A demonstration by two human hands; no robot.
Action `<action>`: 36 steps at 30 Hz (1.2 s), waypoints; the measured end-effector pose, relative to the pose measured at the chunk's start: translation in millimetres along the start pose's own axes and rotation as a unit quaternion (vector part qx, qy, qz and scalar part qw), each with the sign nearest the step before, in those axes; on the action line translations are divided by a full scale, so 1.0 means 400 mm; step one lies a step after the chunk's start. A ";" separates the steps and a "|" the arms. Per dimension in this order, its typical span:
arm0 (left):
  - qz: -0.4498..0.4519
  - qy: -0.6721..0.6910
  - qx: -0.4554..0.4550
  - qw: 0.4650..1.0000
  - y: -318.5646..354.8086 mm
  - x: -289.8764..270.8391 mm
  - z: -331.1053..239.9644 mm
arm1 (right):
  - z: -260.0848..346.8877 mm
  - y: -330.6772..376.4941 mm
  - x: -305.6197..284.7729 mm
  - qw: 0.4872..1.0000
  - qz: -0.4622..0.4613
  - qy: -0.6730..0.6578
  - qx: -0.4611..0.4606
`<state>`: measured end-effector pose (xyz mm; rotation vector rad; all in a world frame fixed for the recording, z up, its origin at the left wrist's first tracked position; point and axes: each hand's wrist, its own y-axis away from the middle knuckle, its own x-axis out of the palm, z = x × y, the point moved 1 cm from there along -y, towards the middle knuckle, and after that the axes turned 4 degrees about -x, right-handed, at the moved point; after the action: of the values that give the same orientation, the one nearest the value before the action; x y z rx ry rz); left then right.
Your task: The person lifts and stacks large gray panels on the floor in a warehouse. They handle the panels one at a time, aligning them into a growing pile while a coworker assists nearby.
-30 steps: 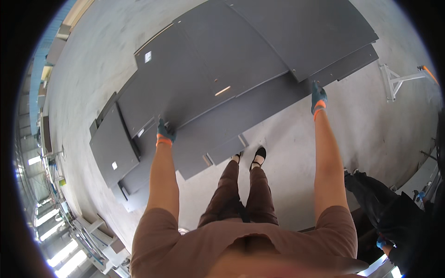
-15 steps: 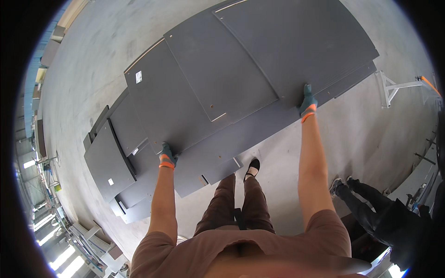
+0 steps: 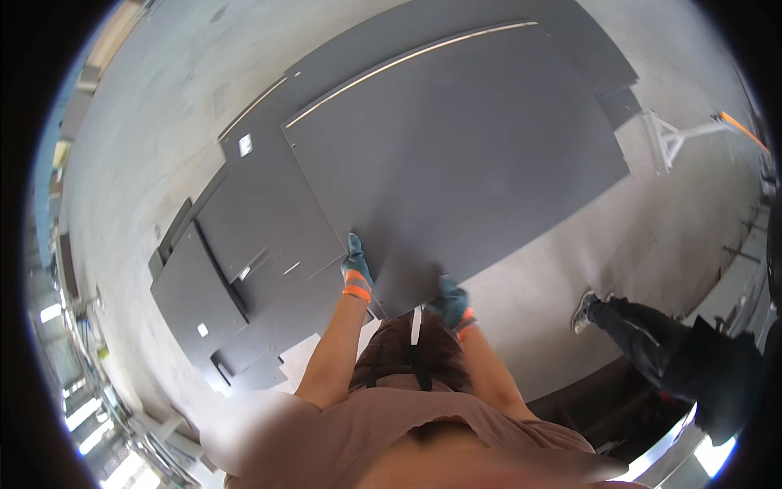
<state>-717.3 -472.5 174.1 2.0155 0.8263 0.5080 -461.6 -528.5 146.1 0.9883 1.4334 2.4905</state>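
Hands drawn closer together since earlier frame — left hand [image 3: 356, 269] and right hand [image 3: 450, 303], both gloved, grip clamped on near edge of dark panel [image 3: 456, 155], panel raised over stacked sheets [image 3: 244, 269] on floor [image 3: 163, 122].

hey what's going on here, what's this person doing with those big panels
A person in teal gloves with orange cuffs grips the near edge of a large dark grey flat panel with both hands: the left hand on its left near edge, the right hand at its near corner. The panel lies over more dark grey sheets spread on the pale concrete floor. Another person's dark-trousered leg shows at right, beside a white metal stand.
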 end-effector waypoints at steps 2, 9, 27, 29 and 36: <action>-0.081 0.027 0.057 0.995 0.066 -0.054 0.002 | 0.185 -0.060 -0.154 0.973 0.003 0.086 -0.213; -0.323 -0.226 0.079 0.916 0.166 -0.317 -0.012 | 0.538 -0.064 -0.105 0.962 0.011 -0.021 -0.274; -0.453 -0.220 0.125 0.855 0.256 -1.555 -0.114 | -0.451 0.197 0.335 0.976 0.215 -0.033 -0.005; -0.483 -0.181 0.152 0.843 0.232 -1.747 -0.107 | -0.596 0.216 0.398 0.978 0.207 -0.012 0.004; -0.492 -0.185 0.115 0.843 0.170 -2.295 -0.148 | -1.051 0.260 0.645 0.980 0.188 -0.008 0.061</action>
<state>-1368.5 -1124.1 226.1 1.5112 1.5457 -0.5741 -884.8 -795.4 209.3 1.4189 1.5317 2.6583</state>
